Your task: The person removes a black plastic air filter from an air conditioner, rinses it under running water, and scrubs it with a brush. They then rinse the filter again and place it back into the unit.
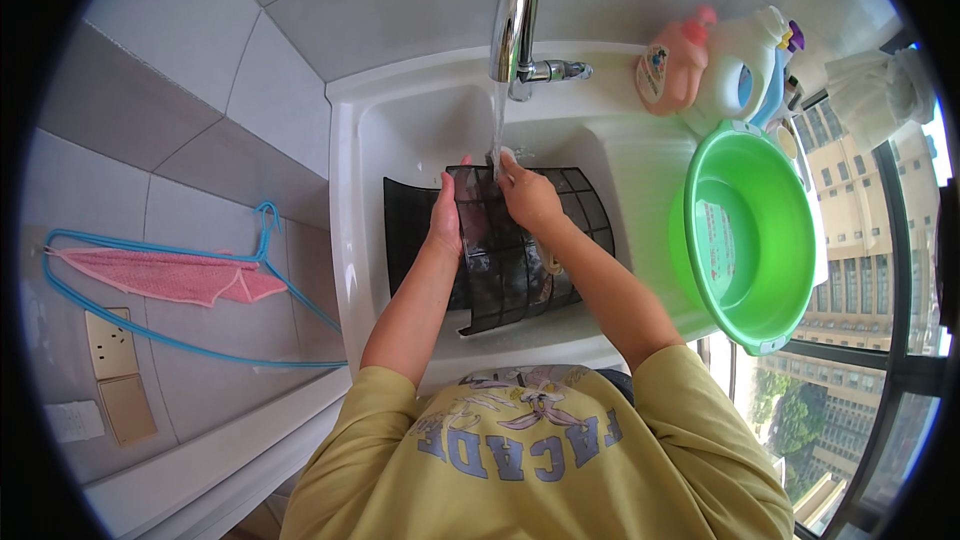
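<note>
Over the white sink basin, my left hand grips the left edge of a black mesh filter screen with a gridded plastic frame. My right hand holds a small whitish thing, perhaps a brush or cloth, against the screen's upper edge; its fingers hide most of it. Water runs from the chrome faucet onto that spot. A second dark mesh screen lies in the basin, partly under the first and behind my left forearm.
A green plastic basin stands right of the sink. Behind it are a pink pump bottle, a white jug and other bottles. Blue hangers with a pink cloth hang on the left wall. A window is at right.
</note>
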Tool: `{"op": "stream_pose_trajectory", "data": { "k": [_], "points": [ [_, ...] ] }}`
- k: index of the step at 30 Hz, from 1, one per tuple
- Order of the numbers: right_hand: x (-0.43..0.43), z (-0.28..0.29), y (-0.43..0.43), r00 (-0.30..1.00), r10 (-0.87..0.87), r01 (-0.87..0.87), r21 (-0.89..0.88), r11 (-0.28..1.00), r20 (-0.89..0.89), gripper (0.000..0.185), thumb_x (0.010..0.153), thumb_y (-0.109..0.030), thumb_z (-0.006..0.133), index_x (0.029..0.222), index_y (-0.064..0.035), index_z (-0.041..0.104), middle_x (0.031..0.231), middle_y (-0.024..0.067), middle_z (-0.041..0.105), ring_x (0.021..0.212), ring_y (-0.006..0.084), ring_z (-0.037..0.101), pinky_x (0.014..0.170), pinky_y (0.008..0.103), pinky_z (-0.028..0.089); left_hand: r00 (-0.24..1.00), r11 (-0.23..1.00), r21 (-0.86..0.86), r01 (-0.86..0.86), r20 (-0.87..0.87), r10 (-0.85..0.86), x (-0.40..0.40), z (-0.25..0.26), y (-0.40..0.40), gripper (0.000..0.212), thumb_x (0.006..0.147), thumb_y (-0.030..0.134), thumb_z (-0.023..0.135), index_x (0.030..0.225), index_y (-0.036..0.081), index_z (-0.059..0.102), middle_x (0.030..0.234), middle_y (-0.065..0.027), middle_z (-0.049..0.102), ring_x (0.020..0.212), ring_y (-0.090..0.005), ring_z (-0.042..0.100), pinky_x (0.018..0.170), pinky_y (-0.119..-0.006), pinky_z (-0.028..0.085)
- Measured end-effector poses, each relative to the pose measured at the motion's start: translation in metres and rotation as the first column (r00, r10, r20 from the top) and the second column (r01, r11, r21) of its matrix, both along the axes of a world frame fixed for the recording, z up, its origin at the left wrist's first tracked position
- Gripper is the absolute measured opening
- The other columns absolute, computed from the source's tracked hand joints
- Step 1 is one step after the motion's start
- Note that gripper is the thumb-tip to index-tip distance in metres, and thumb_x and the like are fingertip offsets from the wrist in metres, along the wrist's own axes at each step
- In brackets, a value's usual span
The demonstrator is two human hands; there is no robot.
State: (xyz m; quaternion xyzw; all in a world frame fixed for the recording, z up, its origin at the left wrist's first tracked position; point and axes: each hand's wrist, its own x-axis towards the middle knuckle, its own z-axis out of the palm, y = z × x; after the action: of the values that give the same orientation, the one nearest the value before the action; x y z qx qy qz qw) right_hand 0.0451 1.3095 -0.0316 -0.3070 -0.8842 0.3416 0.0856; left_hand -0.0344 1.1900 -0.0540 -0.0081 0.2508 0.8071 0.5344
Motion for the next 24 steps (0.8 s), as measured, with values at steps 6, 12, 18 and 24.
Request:
{"op": "stream_pose_trajectory", "data": {
  "k": [6,12,18,24],
  "points": [
    [-0.007,0.024,-0.041,0.995,0.099,-0.099,-0.026,0.995,0.023,0.040,0.089,-0.029,0.047,0.127,-0.0187,0.047,0.087,0.0231,0.062,0.082,0.0421,0.059,0.074,0.0481,0.047,0.995,0.985,-0.173,-0.009,-0.095,-0.008,-0.020,-0.052,0.001,0.060,0.094,0.053,0.021,0.135,0.013,0.038,0.129,-0.0047,0.048,0.119,-0.0184,0.044,0.099,-0.030,0.036],
    [-0.010,0.010,-0.019,0.992,0.128,-0.128,0.012,0.992,0.013,0.038,0.088,-0.027,0.047,0.124,-0.0146,0.049,0.088,0.0231,0.062,0.081,0.0410,0.059,0.073,0.0479,0.048,0.999,0.994,-0.109,-0.025,-0.031,0.021,-0.009,-0.027,-0.004,0.059,0.094,0.055,0.020,0.131,0.015,0.042,0.130,-0.0063,0.047,0.119,-0.0201,0.044,0.097,-0.034,0.038],
    [-0.024,0.014,-0.028,0.991,0.134,-0.135,0.030,0.990,0.010,0.040,0.088,-0.029,0.047,0.127,-0.0156,0.047,0.089,0.0223,0.062,0.081,0.0404,0.060,0.072,0.0468,0.048,0.998,0.984,-0.174,0.033,0.063,-0.023,-0.012,-0.045,-0.001,0.070,0.090,0.062,0.021,0.131,0.009,0.041,0.129,-0.0083,0.047,0.120,-0.0217,0.044,0.099,-0.036,0.036],
    [-0.021,0.037,-0.053,0.968,0.238,-0.243,0.050,0.969,0.078,0.039,0.090,-0.028,0.045,0.128,-0.0192,0.044,0.082,0.0224,0.062,0.076,0.0420,0.059,0.070,0.0476,0.048,0.977,0.960,-0.260,-0.099,-0.207,0.045,-0.018,-0.024,-0.001,0.064,0.091,0.061,0.022,0.132,0.015,0.040,0.128,-0.0077,0.048,0.113,-0.0252,0.048,0.096,-0.037,0.039]
  ]
}}
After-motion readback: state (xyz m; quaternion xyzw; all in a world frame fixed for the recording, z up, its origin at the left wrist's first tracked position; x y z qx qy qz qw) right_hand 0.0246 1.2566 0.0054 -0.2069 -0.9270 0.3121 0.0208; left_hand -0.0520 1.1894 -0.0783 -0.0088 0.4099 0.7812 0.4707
